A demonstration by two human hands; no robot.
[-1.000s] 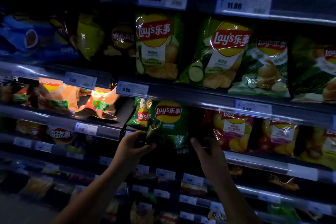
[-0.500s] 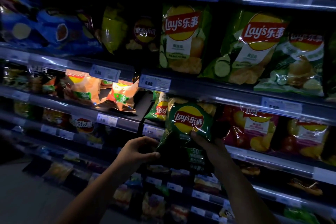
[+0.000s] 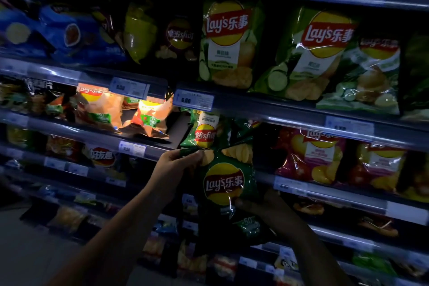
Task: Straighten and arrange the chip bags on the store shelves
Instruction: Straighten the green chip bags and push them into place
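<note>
The dark green Lay's bag [image 3: 226,183] is off the shelf [image 3: 329,195], held upright in the air just in front of its rail. It's glossy, crinkly foil in a puffy pillow shape, with a flat crimped seam along the top. The left hand [image 3: 176,167] is pinching the top-left corner of that seam between thumb and fingers. The right hand [image 3: 260,206] grips the lower right edge with its thumb laid across the front. Its fingers are behind the bag, so I can't see them.

Behind the bag there's a dark open slot on the shelf, between a small lighter-green bag [image 3: 204,134] leaning on the left and a shiny red bag [image 3: 308,155] standing on the right. One level up, the big cucumber bags [image 3: 228,42] sit right at the front edge, with a price tag [image 3: 193,100] clipped to the rail just below.
</note>
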